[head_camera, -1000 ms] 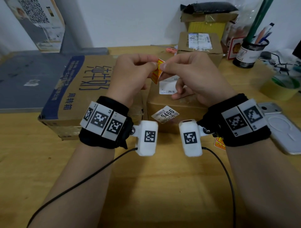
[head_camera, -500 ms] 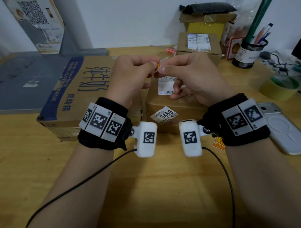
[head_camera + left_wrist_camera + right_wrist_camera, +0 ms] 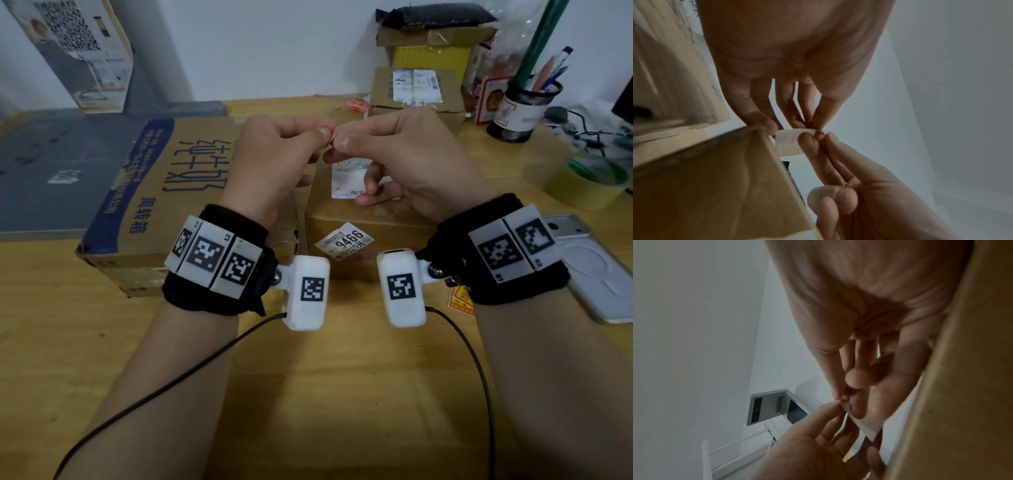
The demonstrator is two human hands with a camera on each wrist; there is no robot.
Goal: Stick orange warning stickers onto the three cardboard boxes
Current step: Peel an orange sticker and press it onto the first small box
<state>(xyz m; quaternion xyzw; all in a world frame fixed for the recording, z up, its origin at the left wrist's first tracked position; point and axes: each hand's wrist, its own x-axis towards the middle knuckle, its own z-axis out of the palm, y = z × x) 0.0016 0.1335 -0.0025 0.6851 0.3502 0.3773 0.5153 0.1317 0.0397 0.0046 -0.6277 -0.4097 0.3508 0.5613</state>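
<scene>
The head view is being lit evenly and softly from above; only faint shadows are being cast on the table [image 3: 308,394]. Straight edges are being bowed toward the frame borders by the wide lens. Both wrist views are being rendered dim and grainy, with the palms being backlit against a pale wall. The fingers [image 3: 813,146] are being shown softly blurred, and the cardboard box [image 3: 715,186] beside the lens is being smeared out of focus.

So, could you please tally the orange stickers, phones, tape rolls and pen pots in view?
Orange warning stickers: 2
Silver phone: 1
Yellow-green tape roll: 1
Black mesh pen pot: 1
Total: 5
</scene>
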